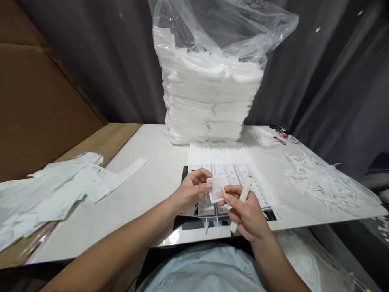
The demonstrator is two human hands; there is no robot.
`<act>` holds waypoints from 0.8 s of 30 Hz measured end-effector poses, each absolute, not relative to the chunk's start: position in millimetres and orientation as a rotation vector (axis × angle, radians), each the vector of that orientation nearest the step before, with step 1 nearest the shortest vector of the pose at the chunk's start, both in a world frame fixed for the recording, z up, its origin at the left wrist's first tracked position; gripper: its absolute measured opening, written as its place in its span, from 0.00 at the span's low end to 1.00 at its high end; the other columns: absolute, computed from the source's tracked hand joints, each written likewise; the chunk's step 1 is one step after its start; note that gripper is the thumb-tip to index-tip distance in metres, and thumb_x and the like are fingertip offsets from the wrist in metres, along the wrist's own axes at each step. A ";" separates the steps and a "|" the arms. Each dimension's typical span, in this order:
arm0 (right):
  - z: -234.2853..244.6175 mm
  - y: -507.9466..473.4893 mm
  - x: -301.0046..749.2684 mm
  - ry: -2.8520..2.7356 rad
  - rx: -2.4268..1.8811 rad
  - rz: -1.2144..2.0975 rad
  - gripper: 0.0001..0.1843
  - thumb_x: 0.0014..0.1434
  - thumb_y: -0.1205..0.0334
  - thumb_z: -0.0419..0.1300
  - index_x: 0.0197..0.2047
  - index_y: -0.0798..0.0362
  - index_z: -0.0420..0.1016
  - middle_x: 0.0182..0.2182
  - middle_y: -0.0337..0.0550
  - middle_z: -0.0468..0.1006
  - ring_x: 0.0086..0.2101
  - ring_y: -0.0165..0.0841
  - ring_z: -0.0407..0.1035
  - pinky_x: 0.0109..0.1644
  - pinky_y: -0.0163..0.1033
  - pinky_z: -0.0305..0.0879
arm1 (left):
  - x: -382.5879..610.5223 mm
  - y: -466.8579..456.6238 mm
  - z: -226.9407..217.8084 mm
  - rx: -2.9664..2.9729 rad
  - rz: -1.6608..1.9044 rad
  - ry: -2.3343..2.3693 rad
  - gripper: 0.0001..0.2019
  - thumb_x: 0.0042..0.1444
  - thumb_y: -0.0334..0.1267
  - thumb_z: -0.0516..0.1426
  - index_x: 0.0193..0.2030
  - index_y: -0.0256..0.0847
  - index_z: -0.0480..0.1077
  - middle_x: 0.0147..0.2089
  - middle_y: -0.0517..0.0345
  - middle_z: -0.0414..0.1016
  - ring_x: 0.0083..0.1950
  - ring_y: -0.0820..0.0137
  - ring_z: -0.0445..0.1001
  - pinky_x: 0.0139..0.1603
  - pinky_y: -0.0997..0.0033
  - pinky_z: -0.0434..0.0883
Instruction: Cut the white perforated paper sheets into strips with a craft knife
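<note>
My left hand (192, 190) and my right hand (246, 211) meet over the near edge of the white table (152, 186). Both pinch a small clear square packet (216, 189) between the fingertips. A thin pale stick-like tool (244, 194) also lies across my right hand's fingers. Just beyond the hands lie clear sheets printed with rows of small round stickers (231, 166), on a dark mat (194, 222).
A tall stack of white folded pieces in a clear plastic bag (212, 81) stands at the table's back. White paper pieces (57, 190) lie at the left on cardboard (39, 101). A heap of thin white strips (322, 178) covers the right. Small tools (282, 136) sit far right.
</note>
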State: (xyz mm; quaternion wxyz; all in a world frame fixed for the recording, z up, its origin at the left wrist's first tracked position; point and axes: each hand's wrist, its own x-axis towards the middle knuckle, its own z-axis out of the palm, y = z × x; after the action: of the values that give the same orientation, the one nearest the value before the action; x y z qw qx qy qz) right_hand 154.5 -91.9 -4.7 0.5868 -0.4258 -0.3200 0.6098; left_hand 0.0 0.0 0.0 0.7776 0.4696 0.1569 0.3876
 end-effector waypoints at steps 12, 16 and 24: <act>-11.6 -95.5 157.1 -1.385 -1.057 0.259 0.14 0.56 0.73 0.61 0.43 0.48 0.80 0.43 0.45 0.80 0.41 0.36 0.76 0.35 0.36 0.74 | -5.7 0.1 7.9 0.897 0.573 0.332 0.21 0.48 0.46 0.64 0.48 0.41 0.72 0.35 0.58 0.72 0.32 0.71 0.72 0.32 0.72 0.72; -19.0 -90.8 164.5 -1.438 -1.043 0.263 0.17 0.56 0.74 0.60 0.45 0.46 0.80 0.46 0.44 0.79 0.41 0.35 0.75 0.39 0.39 0.75 | -3.4 0.8 7.2 1.008 0.575 0.495 0.20 0.46 0.43 0.67 0.44 0.37 0.72 0.29 0.60 0.73 0.27 0.75 0.72 0.28 0.77 0.70; -35.8 -75.5 178.0 -0.982 -0.822 0.500 0.19 0.59 0.66 0.49 0.42 0.47 0.81 0.52 0.48 0.71 0.31 0.32 0.70 0.28 0.42 0.69 | 0.4 3.4 4.3 1.160 0.565 0.755 0.17 0.47 0.46 0.67 0.33 0.36 0.69 0.26 0.62 0.73 0.30 0.73 0.76 0.31 0.75 0.73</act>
State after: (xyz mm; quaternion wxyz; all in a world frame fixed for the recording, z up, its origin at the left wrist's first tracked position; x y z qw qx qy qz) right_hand 178.0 -75.5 -35.8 0.7728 -0.3796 -0.4532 0.2309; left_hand 0.4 3.4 4.3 0.7334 0.5275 0.3433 0.2569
